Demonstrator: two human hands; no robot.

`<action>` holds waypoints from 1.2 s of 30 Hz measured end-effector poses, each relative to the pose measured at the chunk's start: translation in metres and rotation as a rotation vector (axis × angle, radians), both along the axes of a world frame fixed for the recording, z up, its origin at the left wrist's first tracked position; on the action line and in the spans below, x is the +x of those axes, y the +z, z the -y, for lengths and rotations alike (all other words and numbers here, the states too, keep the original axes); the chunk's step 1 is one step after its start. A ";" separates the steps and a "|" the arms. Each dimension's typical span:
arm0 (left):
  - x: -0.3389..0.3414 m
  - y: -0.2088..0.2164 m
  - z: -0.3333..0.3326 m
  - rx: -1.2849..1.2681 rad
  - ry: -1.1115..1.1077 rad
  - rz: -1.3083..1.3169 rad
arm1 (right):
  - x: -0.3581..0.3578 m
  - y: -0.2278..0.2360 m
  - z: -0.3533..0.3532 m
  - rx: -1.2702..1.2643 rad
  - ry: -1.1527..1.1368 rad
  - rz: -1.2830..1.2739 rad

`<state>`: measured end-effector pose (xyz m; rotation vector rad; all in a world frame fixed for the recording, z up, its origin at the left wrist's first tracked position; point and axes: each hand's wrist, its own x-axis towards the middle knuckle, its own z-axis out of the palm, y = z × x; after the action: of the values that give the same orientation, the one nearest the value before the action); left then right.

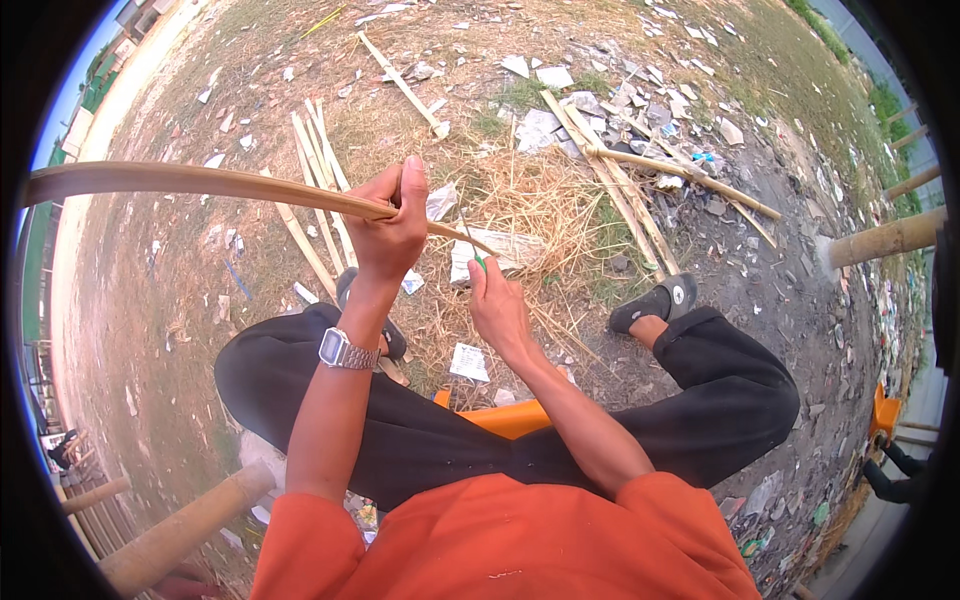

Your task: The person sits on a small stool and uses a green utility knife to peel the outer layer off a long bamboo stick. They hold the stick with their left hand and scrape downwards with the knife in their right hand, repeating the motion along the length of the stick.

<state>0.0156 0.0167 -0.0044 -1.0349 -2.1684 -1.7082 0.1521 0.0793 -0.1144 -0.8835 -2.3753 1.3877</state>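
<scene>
A long split bamboo strip (220, 181) runs in from the far left, and my left hand (390, 232) is closed around it near its right end. That end reaches over a pale whitish block (515, 250) on the ground. My right hand (500, 308) grips a small knife (480, 262) by its green handle, thumb along the top. The thin blade points up and away from me, crossing the strip close to its tip; whether it touches cannot be made out. Straw-like bamboo shavings (555, 205) lie heaped around the block.
Bamboo strips lie on the ground at the left (322, 165) and a bamboo pole (690, 176) at the right. Broken tile pieces (555, 77) and litter are scattered beyond. Thick bamboo posts (885, 240) stand at both sides. An orange seat (510, 418) shows between my legs.
</scene>
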 end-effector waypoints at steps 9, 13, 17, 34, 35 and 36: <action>-0.002 0.002 -0.005 0.101 -0.055 0.044 | 0.011 -0.041 -0.003 -0.048 -0.014 0.198; -0.002 0.000 -0.005 0.052 -0.115 -0.031 | -0.001 -0.006 0.004 -0.128 -0.015 0.010; -0.001 0.005 -0.004 0.050 -0.225 0.006 | 0.016 -0.045 -0.003 -0.056 -0.051 0.077; -0.006 0.000 -0.007 0.086 -0.200 0.032 | 0.005 0.000 -0.001 -0.133 -0.016 0.036; -0.006 0.000 -0.009 0.086 -0.211 0.036 | 0.004 0.000 0.000 -0.155 -0.018 0.031; -0.005 0.001 -0.009 0.088 -0.220 0.039 | 0.010 -0.014 -0.001 -0.158 -0.022 0.100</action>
<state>0.0102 0.0258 -0.0034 -1.2665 -2.0457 -1.9136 0.1620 0.0807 -0.1285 -1.0405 -2.3445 1.5752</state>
